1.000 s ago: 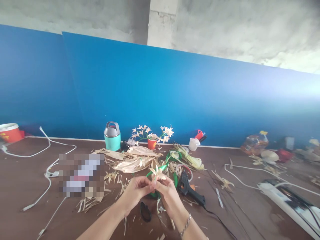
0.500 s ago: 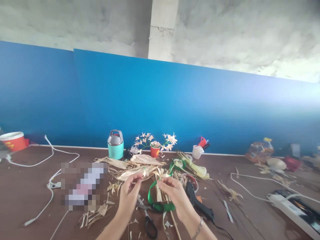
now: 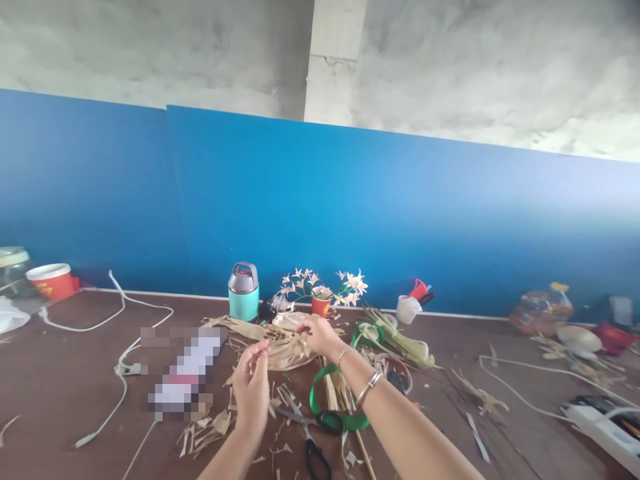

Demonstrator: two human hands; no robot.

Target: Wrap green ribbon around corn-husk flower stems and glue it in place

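My left hand (image 3: 251, 387) is raised over the table with thumb and forefinger pinched together; whatever is between the tips is too small to make out. Farther forward, my right hand (image 3: 321, 335) reaches over a heap of dried husks (image 3: 287, 357), its fingers bent down and closed at the husks. What those fingertips grip is hidden. Below the right wrist lies a loop of green ribbon (image 3: 316, 393) beside pale husk strips. Black-handled scissors (image 3: 317, 460) rest between my forearms. Behind the heap, a red paper cup (image 3: 321, 307) holds pale husk flowers (image 3: 354, 283) on green stems.
A teal lidded flask (image 3: 244, 301) and a white cup (image 3: 409, 309) with pens stand near the blue partition (image 3: 300, 200). Green-yellow stalks (image 3: 407, 343) lie to the right. White cables (image 3: 123, 380) run along the left, and a power strip (image 3: 603, 437) sits at right.
My right hand has moved forward and left, from beside the green ribbon to the husk heap. The left hand remains pinched, slightly lower in relation to the table. The view has shifted a little left.
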